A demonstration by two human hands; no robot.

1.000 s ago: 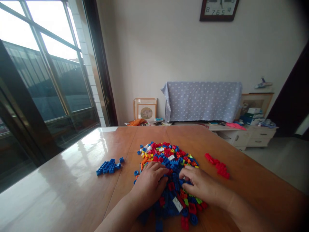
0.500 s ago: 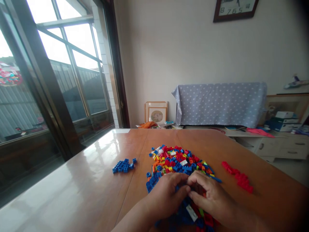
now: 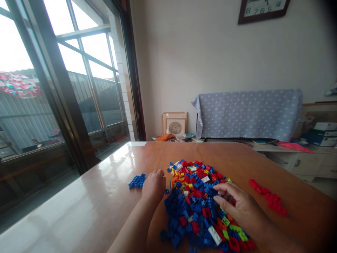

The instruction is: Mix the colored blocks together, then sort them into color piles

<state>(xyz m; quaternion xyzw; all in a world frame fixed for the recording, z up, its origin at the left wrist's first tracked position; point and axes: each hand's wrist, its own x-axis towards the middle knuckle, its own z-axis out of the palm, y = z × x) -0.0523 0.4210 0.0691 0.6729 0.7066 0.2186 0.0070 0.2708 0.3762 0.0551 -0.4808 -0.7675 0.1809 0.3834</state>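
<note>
A large mixed pile of toy building bricks [image 3: 195, 211], mostly blue and red with some yellow, green, orange and white, spreads over the wooden table. My left hand [image 3: 154, 186] is between this pile and a small group of blue bricks [image 3: 137, 181] at the left. Its fingers curl inward, and whatever they hold is hidden behind the back of the hand. Over the pile's right side is my right hand [image 3: 234, 200], thumb and forefinger apart, with no brick visible between them. Farther right lies a row of red bricks [image 3: 268, 196].
The glossy brown table [image 3: 92, 211] extends to both sides of the pile. Beyond its far edge stand framed pictures [image 3: 175, 126], a cabinet [image 3: 302, 163] and something draped in a grey-blue spotted cloth [image 3: 250, 114]. Glass doors [image 3: 86, 77] line the left.
My hands have parted from above the pile. The left has moved left toward the blue bricks; the right has shifted slightly right with its fingers spread. The camera view has turned a little left.
</note>
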